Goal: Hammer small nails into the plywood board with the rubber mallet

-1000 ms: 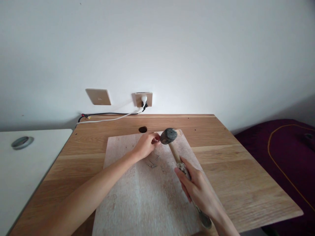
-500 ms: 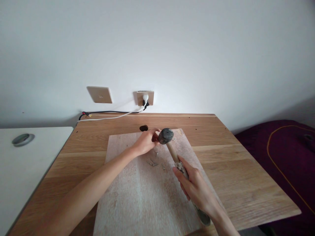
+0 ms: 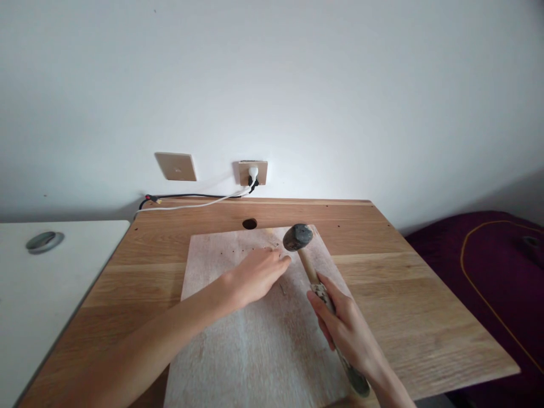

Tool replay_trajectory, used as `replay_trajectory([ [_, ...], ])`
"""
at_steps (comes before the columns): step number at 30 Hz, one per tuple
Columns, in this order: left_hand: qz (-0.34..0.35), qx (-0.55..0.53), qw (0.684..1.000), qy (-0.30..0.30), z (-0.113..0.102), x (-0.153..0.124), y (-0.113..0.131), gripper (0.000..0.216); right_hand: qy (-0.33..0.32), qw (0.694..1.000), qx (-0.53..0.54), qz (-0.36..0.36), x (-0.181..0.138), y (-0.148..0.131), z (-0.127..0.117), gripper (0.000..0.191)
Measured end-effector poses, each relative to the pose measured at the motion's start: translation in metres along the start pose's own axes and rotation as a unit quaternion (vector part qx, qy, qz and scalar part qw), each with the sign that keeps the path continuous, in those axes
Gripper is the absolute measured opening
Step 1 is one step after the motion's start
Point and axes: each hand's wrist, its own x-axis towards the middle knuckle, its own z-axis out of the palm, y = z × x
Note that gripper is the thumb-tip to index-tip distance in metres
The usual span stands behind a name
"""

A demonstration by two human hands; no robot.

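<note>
A pale wooden board (image 3: 255, 345) lies on a light wood desk (image 3: 408, 294). My right hand (image 3: 346, 328) grips the wooden handle of a hammer (image 3: 306, 260), whose dark head hovers over the board's far right corner. My left hand (image 3: 255, 273) lies palm down on the board, fingers stretched toward the loose nails (image 3: 281, 288); it covers most of them. Whether it holds one I cannot tell. Small holes dot the board's far edge.
A round cable hole (image 3: 249, 224) sits in the desk behind the board. A white cable (image 3: 191, 204) and a black one run to a wall socket (image 3: 252, 171). A white table (image 3: 38, 283) stands to the left, and a dark purple surface (image 3: 488, 266) to the right.
My left hand has left the spot beside the hammer head and dropped back toward me onto the loose nails. The hammer head has shifted slightly right.
</note>
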Motion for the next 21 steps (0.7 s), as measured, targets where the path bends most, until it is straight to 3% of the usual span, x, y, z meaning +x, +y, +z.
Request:
replay_trajectory([
  [3, -0.006, -0.054, 0.998, 0.01, -0.007, 0.003, -0.017, 0.022, -0.008, 1.0, -0.003, 0.003, -0.002, 0.002, -0.002, 0.07],
  [9, -0.1, -0.26, 0.949, 0.147, -0.002, 0.012, -0.063, 0.017, -0.014, 1.0, 0.004, 0.012, -0.005, 0.004, -0.003, 0.071],
  [14, -0.099, -0.286, 0.94, 0.158, 0.016, 0.006, -0.066, 0.019, -0.011, 1.0, 0.011, 0.013, -0.006, 0.005, -0.002, 0.074],
  [21, -0.086, -0.266, 0.942, 0.184, 0.024, -0.001, -0.067, 0.019, -0.022, 0.999, 0.01, 0.022, -0.006, 0.003, -0.001, 0.072],
])
